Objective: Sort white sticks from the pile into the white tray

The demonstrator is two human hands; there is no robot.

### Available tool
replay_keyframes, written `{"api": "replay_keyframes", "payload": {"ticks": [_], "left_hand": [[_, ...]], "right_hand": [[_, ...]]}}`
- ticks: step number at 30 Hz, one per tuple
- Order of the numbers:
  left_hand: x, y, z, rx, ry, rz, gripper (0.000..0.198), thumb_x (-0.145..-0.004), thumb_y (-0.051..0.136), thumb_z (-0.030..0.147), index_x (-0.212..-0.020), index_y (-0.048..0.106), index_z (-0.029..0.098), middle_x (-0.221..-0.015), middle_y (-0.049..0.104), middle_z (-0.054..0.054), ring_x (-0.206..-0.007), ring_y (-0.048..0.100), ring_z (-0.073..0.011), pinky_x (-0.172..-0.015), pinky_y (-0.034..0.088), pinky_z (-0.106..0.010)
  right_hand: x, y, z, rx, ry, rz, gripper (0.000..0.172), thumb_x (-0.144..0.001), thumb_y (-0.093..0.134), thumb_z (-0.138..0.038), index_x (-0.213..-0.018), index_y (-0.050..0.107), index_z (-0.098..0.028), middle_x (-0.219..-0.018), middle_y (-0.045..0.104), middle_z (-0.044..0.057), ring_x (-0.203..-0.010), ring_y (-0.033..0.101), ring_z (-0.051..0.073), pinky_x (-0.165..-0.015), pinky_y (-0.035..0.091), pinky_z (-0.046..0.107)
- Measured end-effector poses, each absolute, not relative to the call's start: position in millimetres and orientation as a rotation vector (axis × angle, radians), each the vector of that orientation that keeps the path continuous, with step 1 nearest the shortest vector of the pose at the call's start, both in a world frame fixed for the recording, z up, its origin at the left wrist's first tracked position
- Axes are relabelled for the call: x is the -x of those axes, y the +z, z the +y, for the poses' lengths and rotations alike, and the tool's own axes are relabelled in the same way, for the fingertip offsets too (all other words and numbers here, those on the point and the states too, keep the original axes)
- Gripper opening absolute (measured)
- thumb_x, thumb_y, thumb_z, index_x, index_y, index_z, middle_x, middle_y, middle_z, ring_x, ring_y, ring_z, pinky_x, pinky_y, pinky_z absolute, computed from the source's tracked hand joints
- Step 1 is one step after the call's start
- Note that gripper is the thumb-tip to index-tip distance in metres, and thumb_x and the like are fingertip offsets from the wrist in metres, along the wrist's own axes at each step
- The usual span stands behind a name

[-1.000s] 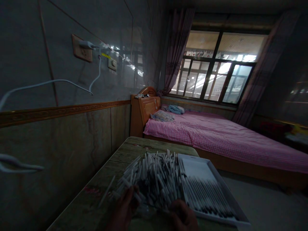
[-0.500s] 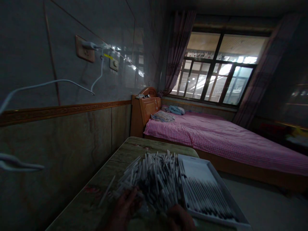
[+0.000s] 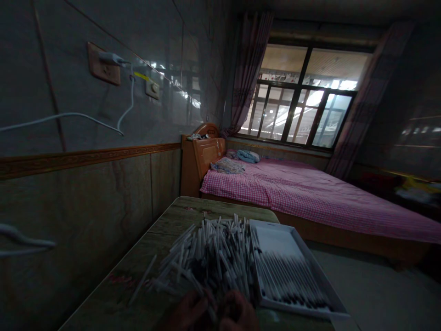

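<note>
A loose pile of slim white pen-like sticks (image 3: 220, 248), some with dark parts, lies on the table. At its near edge my left hand (image 3: 189, 310) is closed around one white pen-like stick (image 3: 197, 284), which slants up and left from the fingers. Right beside it, my right hand (image 3: 237, 310) has its fingers curled together close to the stick's lower end; what they pinch is too dark to make out. A shallow white box (image 3: 279, 234) stands to the right of the pile, with similar sticks (image 3: 292, 280) laid side by side in it, dark ends toward me.
One single stick (image 3: 143, 280) lies apart on the left of the patterned table (image 3: 120, 257). Beyond the table is a bed (image 3: 292, 188) with a pink checked cover. A tiled wall with a socket (image 3: 103, 64) and white cable (image 3: 69, 115) runs along the left.
My hands have come together at the pile's near edge, the right one moving left toward the left one. A stick now shows in my left hand. The view has shifted slightly.
</note>
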State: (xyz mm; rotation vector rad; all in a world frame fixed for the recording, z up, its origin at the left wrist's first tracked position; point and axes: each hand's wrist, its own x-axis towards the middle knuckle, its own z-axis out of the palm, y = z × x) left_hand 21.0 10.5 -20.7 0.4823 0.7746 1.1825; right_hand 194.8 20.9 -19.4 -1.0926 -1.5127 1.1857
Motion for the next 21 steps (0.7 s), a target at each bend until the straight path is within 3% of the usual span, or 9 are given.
{"api": "replay_keyframes", "payload": {"ticks": [2, 5, 8, 13, 18, 21], "left_hand": [[-18, -14, 13, -0.384, 1.262, 0.813, 0.030, -0.057, 0.095, 0.030, -0.075, 0.074, 0.018, -0.067, 0.077, -0.003, -0.061, 0.072, -0.0165, -0.054, 0.055, -0.023], [-11, -5, 14, -0.238, 1.371, 0.837, 0.023, -0.066, 0.088, 0.012, -0.084, 0.075, 0.015, -0.079, 0.080, -0.004, -0.070, 0.075, -0.0165, -0.061, 0.059, -0.022], [-6, -3, 12, -0.200, 1.393, 0.842, 0.024, -0.065, 0.087, 0.006, -0.084, 0.075, 0.014, -0.081, 0.080, -0.004, -0.071, 0.076, -0.0171, -0.063, 0.060, -0.023], [-10, -2, 9, -0.299, 1.379, 0.828, 0.031, -0.057, 0.094, 0.016, -0.081, 0.076, 0.016, -0.077, 0.079, -0.002, -0.070, 0.074, -0.0165, -0.065, 0.059, -0.024], [-15, -3, 10, -0.319, 1.387, 0.844, 0.036, -0.051, 0.098, 0.024, -0.078, 0.076, 0.017, -0.074, 0.078, -0.002, -0.070, 0.074, -0.0165, -0.065, 0.056, -0.024], [-14, -11, 14, -0.304, 1.373, 0.864, 0.041, -0.046, 0.099, 0.027, -0.079, 0.076, 0.018, -0.077, 0.079, -0.002, -0.073, 0.075, -0.0193, -0.065, 0.056, -0.026]], "right_hand": [[-200, -26, 26, 1.073, 1.104, -1.513, 0.035, -0.080, 0.061, -0.057, -0.077, 0.066, -0.023, -0.061, 0.057, -0.003, -0.060, 0.054, 0.017, -0.056, 0.043, 0.024], [-206, -36, 31, 1.198, 0.697, -1.690, 0.030, -0.093, 0.054, -0.049, -0.089, 0.071, -0.025, -0.080, 0.070, 0.002, -0.074, 0.066, 0.020, -0.067, 0.048, 0.024], [-205, -42, 31, 1.355, 0.258, -2.023, 0.010, -0.090, 0.062, -0.028, -0.090, 0.073, -0.029, -0.092, 0.074, 0.002, -0.073, 0.071, 0.017, -0.062, 0.048, 0.020], [-191, -44, 30, 1.545, -0.149, -2.245, 0.024, -0.076, 0.069, -0.010, -0.085, 0.072, -0.032, -0.091, 0.075, 0.000, -0.066, 0.073, 0.019, -0.049, 0.043, 0.021], [-194, -45, 28, 1.473, 0.080, -2.034, 0.022, -0.079, 0.062, -0.011, -0.086, 0.070, -0.029, -0.092, 0.074, 0.002, -0.067, 0.072, 0.019, -0.053, 0.045, 0.022], [-197, -43, 25, 1.266, 0.431, -1.729, 0.013, -0.089, 0.055, -0.026, -0.083, 0.066, -0.026, -0.075, 0.070, 0.001, -0.066, 0.068, 0.018, -0.062, 0.049, 0.023]]}}
